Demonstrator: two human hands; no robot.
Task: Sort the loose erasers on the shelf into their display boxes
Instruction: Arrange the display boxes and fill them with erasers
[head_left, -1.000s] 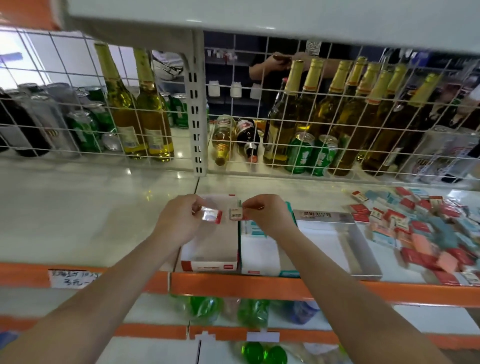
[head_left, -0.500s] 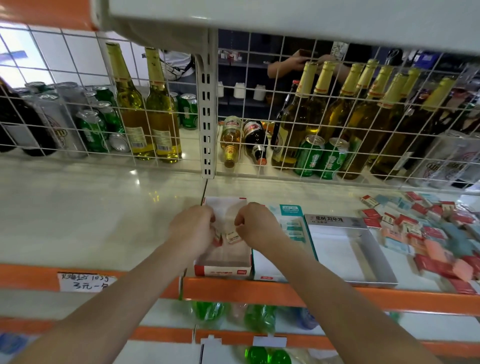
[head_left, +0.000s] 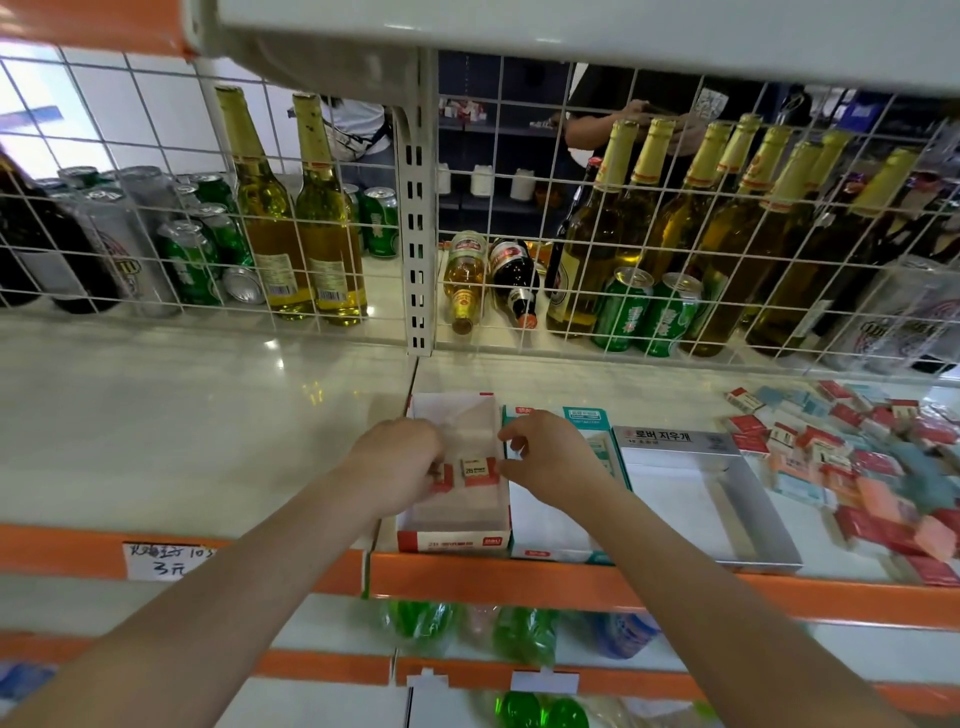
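Note:
An open red-and-white display box (head_left: 451, 540) stands at the shelf's front edge. Over its left side, my left hand (head_left: 395, 462) pinches a red-and-white eraser (head_left: 442, 479) that its fingers mostly hide. A second red-and-white eraser (head_left: 479, 471) lies inside the box by the right wall. My right hand (head_left: 550, 457) has its loosely curled fingertips at that eraser's right edge. A teal display box (head_left: 586, 417) and a silver display box (head_left: 769, 530) stand to the right. Further right lies a pile of loose erasers (head_left: 857, 457), red, pink and blue.
A white wire grid (head_left: 519, 218) closes the back of the shelf, with bottles and cans behind it. An upper shelf (head_left: 571, 31) hangs low overhead. An orange rail (head_left: 519, 577) runs along the front edge. People stand beyond the grid.
Both hands came down from above the red-and-white box into it. The eraser my right hand carried now lies on the box floor. The view has moved closer.

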